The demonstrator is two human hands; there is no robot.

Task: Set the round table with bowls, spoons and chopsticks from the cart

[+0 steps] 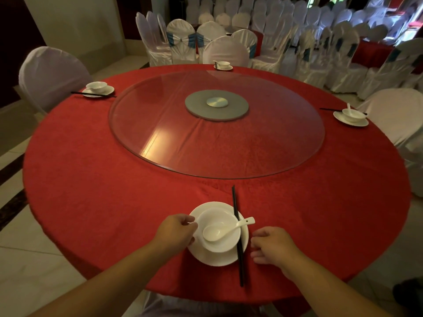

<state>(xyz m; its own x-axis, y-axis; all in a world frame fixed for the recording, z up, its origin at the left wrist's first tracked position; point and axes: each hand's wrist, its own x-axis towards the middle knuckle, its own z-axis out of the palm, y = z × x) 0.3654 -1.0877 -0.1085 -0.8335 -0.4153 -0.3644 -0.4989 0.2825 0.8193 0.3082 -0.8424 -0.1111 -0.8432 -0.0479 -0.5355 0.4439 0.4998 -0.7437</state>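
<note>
Near place setting on the round red-clothed table point(91, 179)

The white ceramic bowl point(218, 229), holding a white spoon point(225, 229) beside black chopsticks point(238, 236), is touched by the curled left hand point(176, 232); the right hand point(272, 245) is held loosely curled, empty.

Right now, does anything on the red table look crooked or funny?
Yes. At the nearest setting, the black chopsticks lie across the right edge of the plate, partly on it, and the spoon handle rests over them. The left hand touches the bowl. Nothing looks spilled or broken.
</note>
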